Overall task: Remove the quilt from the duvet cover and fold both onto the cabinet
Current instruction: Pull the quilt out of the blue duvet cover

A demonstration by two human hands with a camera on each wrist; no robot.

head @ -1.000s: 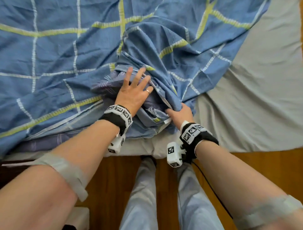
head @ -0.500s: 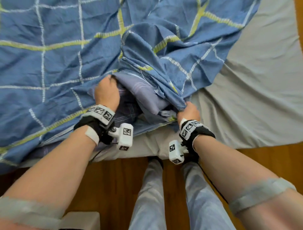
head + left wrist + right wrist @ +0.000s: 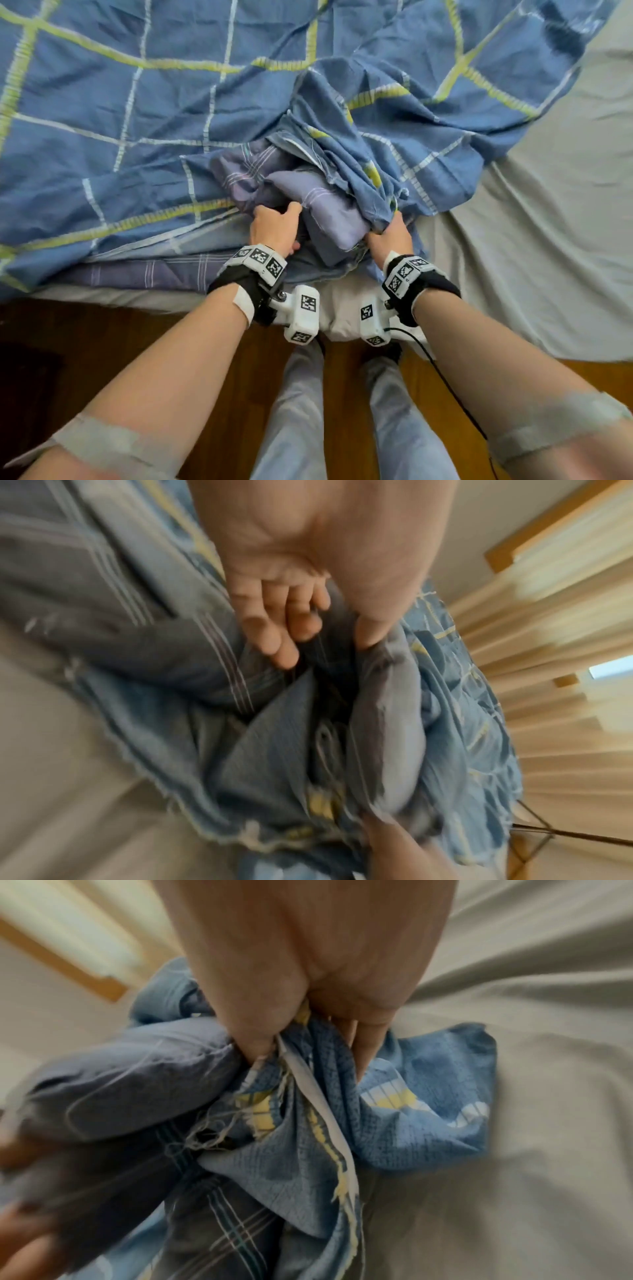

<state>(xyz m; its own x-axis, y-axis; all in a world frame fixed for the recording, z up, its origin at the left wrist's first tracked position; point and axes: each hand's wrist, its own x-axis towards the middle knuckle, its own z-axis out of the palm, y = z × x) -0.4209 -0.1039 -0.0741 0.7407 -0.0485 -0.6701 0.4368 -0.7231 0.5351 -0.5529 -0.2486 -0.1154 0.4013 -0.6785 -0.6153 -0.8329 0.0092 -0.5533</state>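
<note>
Lilac-grey quilt (image 3: 318, 209): newly drawn from blue duvet cover (image 3: 137, 113); left hand (image 3: 274, 226) now clutched it, right hand (image 3: 390, 236) pinched cover's edge. Extraction begun.

A bed (image 3: 548, 240) under a grey sheet (image 3: 565, 192) fills the head view from 9 to 3 o'clock, its white edge (image 3: 339, 318) nearest at centre. Below it, from 4 to 8 o'clock, lies a brown wood floor (image 3: 113, 339), darker at 8 o'clock. In the left wrist view, pale curtains (image 3: 561, 739) hang at 3 o'clock, lit from behind, with a wood trim (image 3: 514, 547) on a pale wall (image 3: 496, 512) at 1 o'clock.
</note>
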